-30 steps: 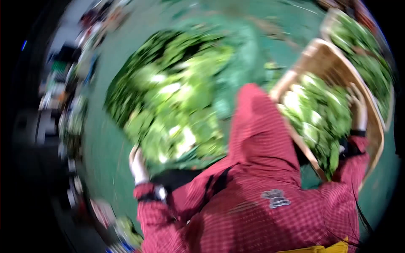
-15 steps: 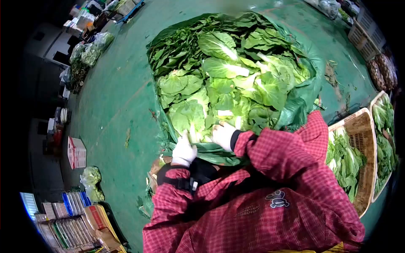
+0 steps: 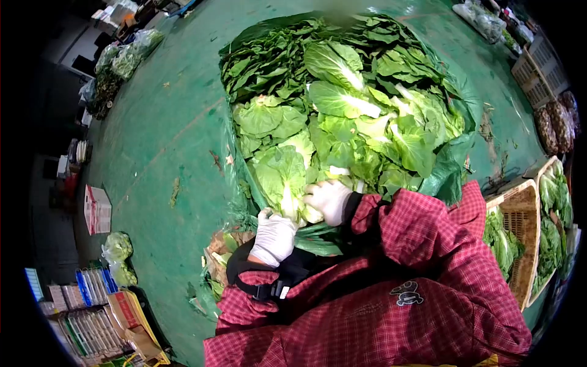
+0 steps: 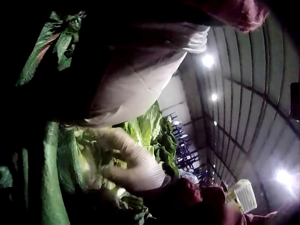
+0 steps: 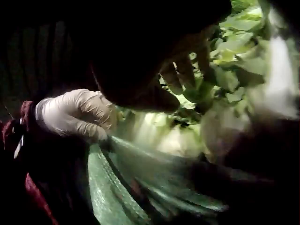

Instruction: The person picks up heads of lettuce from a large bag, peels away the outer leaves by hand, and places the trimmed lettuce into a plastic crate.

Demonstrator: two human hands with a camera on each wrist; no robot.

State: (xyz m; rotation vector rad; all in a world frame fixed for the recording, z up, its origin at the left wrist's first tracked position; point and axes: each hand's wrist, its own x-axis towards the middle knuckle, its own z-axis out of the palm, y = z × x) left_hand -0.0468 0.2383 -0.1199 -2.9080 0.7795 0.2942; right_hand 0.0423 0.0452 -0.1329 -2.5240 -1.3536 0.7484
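A green woven bag holds piled leafy greens, their pale stems towards the person. At its near edge, the gloved left hand curls its fingers; in the right wrist view that hand pinches the bag's rim. The gloved right hand rests on pale stems just right of it, fingers extended and slightly bent. In the left wrist view the right hand touches the greens, and the left hand looms close, its fingertips hidden.
Crates of greens stand at the right, with pale stacked crates behind. Vegetable scraps lie left of the person's leg. Bagged greens and a red-white box are farther left on the green floor.
From a second ago, the right hand has left the crate and come to the bag's near edge. Over the last half second both hands have shifted slightly, and the view has turned a little.
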